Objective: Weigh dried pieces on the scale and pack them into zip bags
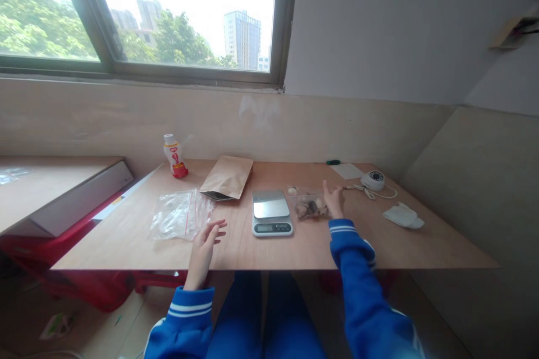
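Observation:
My left hand (208, 235) is held just above the table's near side with its fingers apart and nothing in them. Beside it lie clear zip bags (179, 216), flat and overlapping. At the right end of a clear bag of brownish and pale pieces (310, 207) is my right hand (333, 202). Its thumb and fingers look spread; whether it touches the bag I cannot tell. Between the hands sits a kitchen scale (272, 213) with a bare metal plate. A small pale piece (292, 190) lies by the bag's upper left corner.
A brown paper pouch (229, 176) lies behind the scale, its mouth towards me. A white and red bottle (175, 157) stands at the back left. On the right are a white dome camera (373, 180) with its cable, a paper sheet (347, 171) and a crumpled tissue (403, 215).

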`<state>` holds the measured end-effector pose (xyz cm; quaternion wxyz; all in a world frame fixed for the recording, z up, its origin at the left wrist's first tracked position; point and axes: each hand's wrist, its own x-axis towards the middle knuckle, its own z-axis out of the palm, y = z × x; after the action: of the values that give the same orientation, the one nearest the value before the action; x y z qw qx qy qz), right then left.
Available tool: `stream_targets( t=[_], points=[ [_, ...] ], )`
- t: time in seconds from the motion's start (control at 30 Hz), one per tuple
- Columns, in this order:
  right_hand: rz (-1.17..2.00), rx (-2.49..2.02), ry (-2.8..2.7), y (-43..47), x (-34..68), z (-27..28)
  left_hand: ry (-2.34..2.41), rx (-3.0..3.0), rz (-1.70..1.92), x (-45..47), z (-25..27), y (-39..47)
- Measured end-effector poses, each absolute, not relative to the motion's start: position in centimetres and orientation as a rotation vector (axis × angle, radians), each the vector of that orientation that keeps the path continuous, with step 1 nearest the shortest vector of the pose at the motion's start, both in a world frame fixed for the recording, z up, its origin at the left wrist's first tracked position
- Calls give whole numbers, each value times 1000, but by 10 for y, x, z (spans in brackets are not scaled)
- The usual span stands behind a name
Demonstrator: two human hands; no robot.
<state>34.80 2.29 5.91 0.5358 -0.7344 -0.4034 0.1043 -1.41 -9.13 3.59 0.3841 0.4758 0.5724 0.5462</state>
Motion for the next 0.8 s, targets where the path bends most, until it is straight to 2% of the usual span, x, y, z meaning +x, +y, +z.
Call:
stream_targets(
  t=[0.07,0.17,0.3,0.4,0.47,0.57,0.7,0.8],
  points=[
    [113,-1817,-992,16,338,41,1560,1332,1432,-25,28,-79],
    [-40,-1951,-1337,3,322,9,1748,1527,1464,-43,23,-49],
    [181,-2189,-1559,11,311,-5,1951,1975,1362,-62,32,6],
    [330,-2269,-1593,26,309,13,1980,2154,1107,-67,38,39],
    [300,-2242,-1585,29,299,28,1977,2177,1032,-68,39,53],
    [230,-1892,-1781,15,261,45,1989,2181,992,-68,39,60],
    [536,-985,-2266,-6,185,54,1984,2207,1028,-62,47,55],
    [507,-917,-2282,-5,138,57,1968,2238,1066,-53,58,46]
  ],
)
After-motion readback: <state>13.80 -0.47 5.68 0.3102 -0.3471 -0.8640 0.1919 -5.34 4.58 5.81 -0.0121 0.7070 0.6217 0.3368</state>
